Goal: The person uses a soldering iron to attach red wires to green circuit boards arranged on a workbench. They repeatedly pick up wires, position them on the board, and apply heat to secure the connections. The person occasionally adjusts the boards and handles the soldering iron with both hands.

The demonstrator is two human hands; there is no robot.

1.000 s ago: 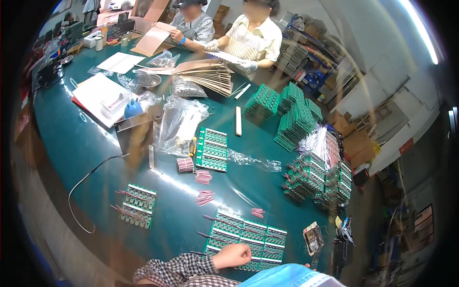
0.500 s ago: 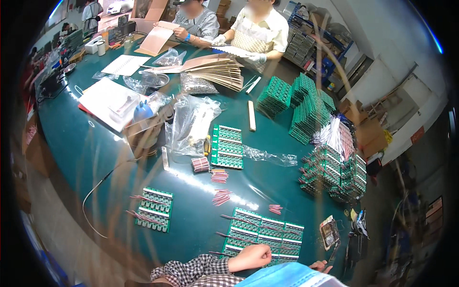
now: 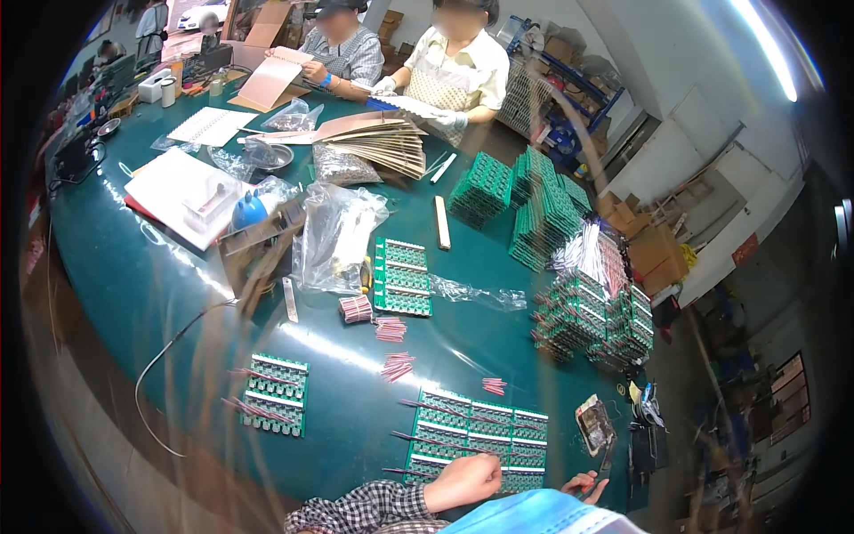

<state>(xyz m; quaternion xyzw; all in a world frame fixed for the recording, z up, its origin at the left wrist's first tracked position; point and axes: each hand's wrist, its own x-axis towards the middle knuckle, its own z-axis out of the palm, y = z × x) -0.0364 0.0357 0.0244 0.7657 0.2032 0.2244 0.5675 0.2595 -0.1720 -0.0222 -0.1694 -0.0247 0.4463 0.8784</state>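
Note:
My left hand (image 3: 464, 481) lies closed over the lower part of a panel of green circuit boards (image 3: 480, 433) at the front of the table. Whatever its fingers pinch is hidden. Dark and reddish wires (image 3: 427, 439) lie across the panel and stick out past its left edge. To the right of the panel, my right hand (image 3: 587, 487) is partly hidden behind a blue face mask (image 3: 543, 514). Its fingers are closed around a slim dark tool (image 3: 608, 458), its kind unclear. The tool points up toward a small stained tray (image 3: 593, 424).
Short red wires lie in small piles (image 3: 398, 366) beyond the panel. A smaller board panel (image 3: 274, 395) is at left, another (image 3: 403, 277) farther back. Board stacks (image 3: 569, 311) stand at right. Plastic bags (image 3: 338, 236) and a cable (image 3: 151, 383) lie on the table. Two people work across it.
The whole view has shifted, so the table's things sit farther left. More of my right hand shows beside the mask. My left hand stays closed over the panel.

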